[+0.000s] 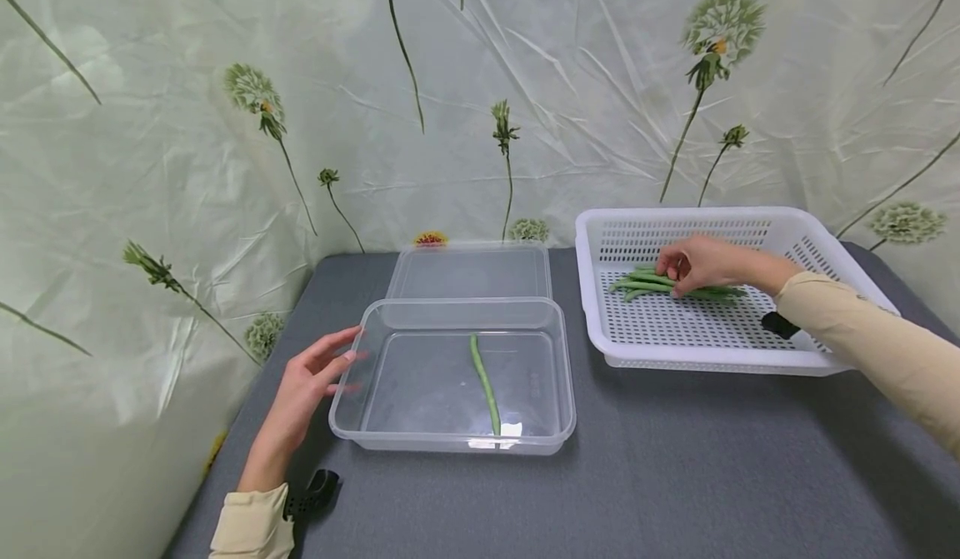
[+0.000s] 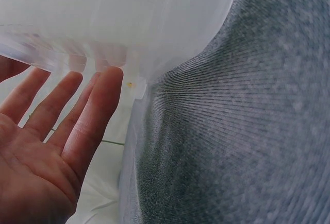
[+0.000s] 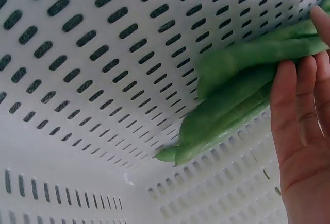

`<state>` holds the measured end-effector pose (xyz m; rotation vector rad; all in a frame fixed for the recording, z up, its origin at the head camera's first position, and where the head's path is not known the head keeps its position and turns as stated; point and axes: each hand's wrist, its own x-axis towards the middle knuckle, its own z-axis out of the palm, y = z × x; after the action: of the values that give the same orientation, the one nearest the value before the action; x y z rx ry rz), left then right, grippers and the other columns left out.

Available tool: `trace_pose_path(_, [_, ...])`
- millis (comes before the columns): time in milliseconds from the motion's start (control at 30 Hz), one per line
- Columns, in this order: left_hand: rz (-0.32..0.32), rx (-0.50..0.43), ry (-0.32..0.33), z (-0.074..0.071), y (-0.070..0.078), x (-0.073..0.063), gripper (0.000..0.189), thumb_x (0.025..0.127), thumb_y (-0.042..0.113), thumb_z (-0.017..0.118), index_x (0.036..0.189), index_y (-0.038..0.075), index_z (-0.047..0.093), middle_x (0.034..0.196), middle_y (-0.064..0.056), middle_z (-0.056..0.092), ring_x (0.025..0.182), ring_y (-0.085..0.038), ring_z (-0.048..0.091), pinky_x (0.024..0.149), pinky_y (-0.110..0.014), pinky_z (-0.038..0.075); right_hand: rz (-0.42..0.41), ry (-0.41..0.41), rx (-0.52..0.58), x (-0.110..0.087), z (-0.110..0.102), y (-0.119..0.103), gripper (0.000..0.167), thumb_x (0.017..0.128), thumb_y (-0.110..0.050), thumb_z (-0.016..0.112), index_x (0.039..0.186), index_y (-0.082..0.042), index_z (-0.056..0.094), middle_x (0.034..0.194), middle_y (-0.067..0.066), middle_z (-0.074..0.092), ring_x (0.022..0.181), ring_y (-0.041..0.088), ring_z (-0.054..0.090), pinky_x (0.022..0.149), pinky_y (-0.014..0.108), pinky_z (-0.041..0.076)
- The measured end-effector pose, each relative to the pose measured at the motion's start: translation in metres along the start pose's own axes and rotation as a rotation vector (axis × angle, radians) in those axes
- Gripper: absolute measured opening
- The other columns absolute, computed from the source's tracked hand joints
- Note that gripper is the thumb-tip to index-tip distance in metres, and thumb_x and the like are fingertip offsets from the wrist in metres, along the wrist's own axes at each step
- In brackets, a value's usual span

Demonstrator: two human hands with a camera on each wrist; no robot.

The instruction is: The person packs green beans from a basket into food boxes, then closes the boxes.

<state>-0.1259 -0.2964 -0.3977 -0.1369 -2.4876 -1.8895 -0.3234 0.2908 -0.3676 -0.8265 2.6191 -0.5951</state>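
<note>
In the head view my left hand (image 1: 300, 384) is at the left side of a clear plastic container (image 1: 420, 384), its extended fingers against the wall. The left wrist view shows the palm and long fingers (image 2: 95, 116) with tips right at the container's side. A single green bean (image 1: 486, 388) lies lengthwise inside. On the right, my right hand (image 1: 697, 261) reaches into a white perforated basket (image 1: 600, 351) over a small pile of green beans (image 1: 637, 286). Close up, its thumb and fingers (image 3: 286, 87) pinch a green bean (image 3: 258, 54) at the top of the pile.
A flat clear lid (image 1: 472, 272) lies behind the container on the grey cloth-covered table (image 1: 600, 476). Behind the table hangs a pale curtain (image 1: 450, 151) with a dandelion print. Black wrist cameras sit on both wrists.
</note>
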Motion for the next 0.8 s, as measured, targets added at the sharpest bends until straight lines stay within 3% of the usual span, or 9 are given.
trace_pose_path(267, [0.003,0.002,-0.002,0.000,0.001,0.000,0.045,0.102,0.023,0.058,0.142,0.005,0.050,0.143,-0.017,0.049,0.112,-0.010,0.062,0.073,-0.040,0.059,-0.005,-0.003,0.011,-0.002,-0.001,-0.002,0.026,0.078,0.001,0.078,0.100,-0.005,0.065,0.083,0.000,0.060,0.077,0.017,0.054,0.065,0.031,0.047])
trace_pose_path(500, [0.006,-0.005,-0.003,0.000,0.001,0.001,0.045,0.102,0.022,0.058,0.142,0.005,0.050,0.144,-0.016,0.049,0.112,-0.011,0.062,0.073,-0.041,0.059,-0.027,0.014,0.077,-0.012,-0.009,-0.002,0.033,0.086,0.001,0.073,0.118,0.006,0.066,0.103,0.011,0.069,0.093,0.024,0.064,0.071,0.029,0.054])
trace_pose_path(700, [0.003,-0.003,-0.003,0.000,0.000,0.001,0.045,0.102,0.022,0.058,0.142,0.005,0.050,0.143,-0.015,0.049,0.112,-0.011,0.063,0.072,-0.041,0.059,0.018,-0.032,0.225,-0.020,-0.020,-0.006,0.039,0.090,0.004,0.065,0.127,0.015,0.056,0.112,0.022,0.066,0.073,0.017,0.061,0.061,0.033,0.055])
trace_pose_path(800, [0.002,-0.001,-0.003,0.000,0.000,0.001,0.045,0.102,0.022,0.058,0.142,0.005,0.050,0.143,-0.016,0.049,0.111,-0.011,0.063,0.072,-0.041,0.059,0.023,-0.048,0.299,-0.024,-0.028,-0.011,0.042,0.092,0.005,0.063,0.130,0.018,0.051,0.115,0.026,0.064,0.075,0.017,0.063,0.063,0.035,0.057])
